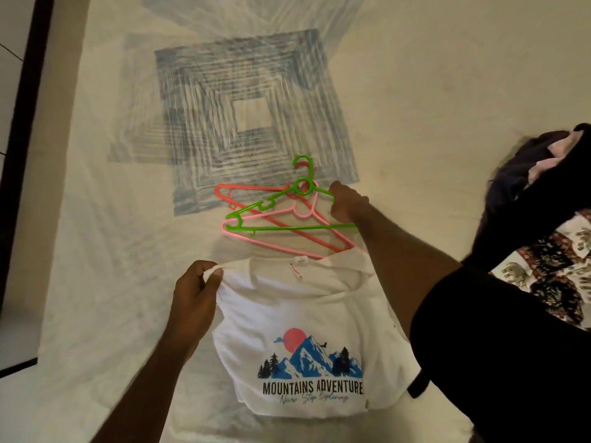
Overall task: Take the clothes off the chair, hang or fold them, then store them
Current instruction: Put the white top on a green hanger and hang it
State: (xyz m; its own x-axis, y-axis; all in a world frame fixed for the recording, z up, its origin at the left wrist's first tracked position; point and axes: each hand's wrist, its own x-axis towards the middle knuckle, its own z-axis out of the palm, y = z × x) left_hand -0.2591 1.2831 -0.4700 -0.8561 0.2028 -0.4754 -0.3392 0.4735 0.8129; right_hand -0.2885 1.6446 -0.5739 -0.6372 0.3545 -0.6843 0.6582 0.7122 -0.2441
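From the head camera, the white T-shirt (307, 321) lies on the bed sheet (96, 219). The left hand (195, 302) pinches its shoulder, probably to open the neck. The right hand (347, 203) curls its fingers round the green hanger (281, 203), atop two pink ones, likely for hanging.

The right arm (399, 266) covers the right shoulder of the white shirt (287, 314) and the right ends of the hangers (281, 219). The right hand's (347, 203) fingers curl out of sight around the green hanger (287, 227). The shirt's script line beneath the bold lettering is too blurred to read. The dark clothes (527, 187) and patterned cloth (550, 276) are cut off at the right edge; the pale patches among them are perhaps another garment.
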